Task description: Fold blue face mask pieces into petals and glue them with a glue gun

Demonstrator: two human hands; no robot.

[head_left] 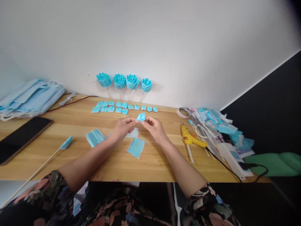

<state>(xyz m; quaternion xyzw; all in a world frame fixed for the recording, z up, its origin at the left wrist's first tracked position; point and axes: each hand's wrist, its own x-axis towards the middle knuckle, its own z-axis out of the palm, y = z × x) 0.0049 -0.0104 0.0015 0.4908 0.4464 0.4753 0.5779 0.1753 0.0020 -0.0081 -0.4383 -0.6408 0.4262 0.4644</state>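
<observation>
**Two hands pinch a little blue petal**

The left hand (pixel 122 128) and the right hand (pixel 154 127) both pinch one small blue folded piece (pixel 141 117) with their fingertips, just above the wooden desk (pixel 77 125). Flat blue squares (pixel 136 147) lie on the desk under the hands. A row of small blue petals (pixel 124 107) sits near the wall, under four blue flowers (pixel 124 81). A yellow glue gun (pixel 191 138) lies to the right.

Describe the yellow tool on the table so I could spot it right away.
Start at the wooden table and look past the right hand toward the pile of scraps at the right end. Just left of that pile lies the glue gun, on its side. It is the only yellow thing among the blue and white pieces.
</observation>
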